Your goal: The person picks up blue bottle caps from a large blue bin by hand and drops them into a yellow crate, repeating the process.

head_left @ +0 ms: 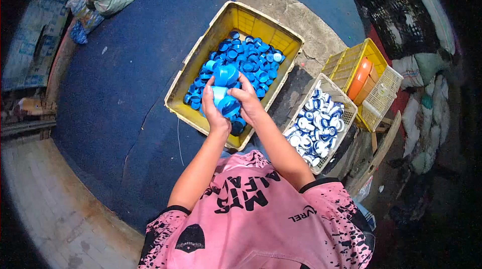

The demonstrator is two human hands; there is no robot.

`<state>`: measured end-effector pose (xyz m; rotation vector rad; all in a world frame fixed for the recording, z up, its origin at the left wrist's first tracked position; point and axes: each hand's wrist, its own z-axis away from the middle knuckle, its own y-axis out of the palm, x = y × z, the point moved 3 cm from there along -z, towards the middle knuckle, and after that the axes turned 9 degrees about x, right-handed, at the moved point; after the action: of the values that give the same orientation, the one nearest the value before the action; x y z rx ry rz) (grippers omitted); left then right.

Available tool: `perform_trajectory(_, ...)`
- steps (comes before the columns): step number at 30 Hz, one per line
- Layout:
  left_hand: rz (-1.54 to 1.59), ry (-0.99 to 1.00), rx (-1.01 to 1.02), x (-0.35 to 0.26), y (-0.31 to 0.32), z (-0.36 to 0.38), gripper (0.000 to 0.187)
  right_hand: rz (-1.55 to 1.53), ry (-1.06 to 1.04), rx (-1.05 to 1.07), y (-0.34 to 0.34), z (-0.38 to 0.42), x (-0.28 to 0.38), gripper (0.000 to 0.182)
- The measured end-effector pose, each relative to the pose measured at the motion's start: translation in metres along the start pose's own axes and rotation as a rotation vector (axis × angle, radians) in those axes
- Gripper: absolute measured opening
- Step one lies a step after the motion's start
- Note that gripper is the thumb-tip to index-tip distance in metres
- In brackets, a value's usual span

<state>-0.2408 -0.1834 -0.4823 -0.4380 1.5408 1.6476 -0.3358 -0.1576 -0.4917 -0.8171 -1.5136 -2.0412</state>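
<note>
A yellow crate point(201, 55) lies in front of me, holding several blue bottle caps point(251, 55). Both hands are over its near end. My left hand point(213, 111) and my right hand point(247, 99) together cradle a small stack of blue caps point(225, 91), fingers curled around them. One cap sits on top between the fingertips. My pink shirt fills the lower part of the view.
A white basket point(345, 113) with blue-and-white caps stands to the right of the yellow crate. Farther right is a yellow basket point(346, 63) holding an orange container. A black crate point(396, 10) sits at the upper right. Blue matting covers the floor; sacks lie at the upper left.
</note>
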Motion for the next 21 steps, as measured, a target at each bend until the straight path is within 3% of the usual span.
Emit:
perform_trajectory(3, -0.28, 0.025, 0.026, -0.02, 0.009, -0.006, 0.049, -0.109, 0.049, -0.029, 0.005, -0.001, 0.005, 0.05)
perform_trajectory(4, -0.362, 0.056, 0.064, -0.022, 0.006, -0.01, 0.043, -0.165, 0.051, -0.076, 0.015, 0.003, 0.016, 0.039)
perform_trajectory(8, -0.55, 0.139, 0.224, -0.023, -0.005, -0.03, 0.033, -0.114, -0.02, -0.068, 0.036, 0.0, 0.028, 0.04)
perform_trajectory(12, -0.491, 0.07, 0.22, -0.025, -0.01, -0.042, 0.033, 0.127, -0.119, -0.077, 0.025, -0.017, 0.012, 0.052)
perform_trajectory(21, -0.15, -0.156, 0.03, -0.023, -0.022, -0.065, 0.044, -0.068, -0.143, -0.168, 0.036, 0.002, 0.011, 0.053)
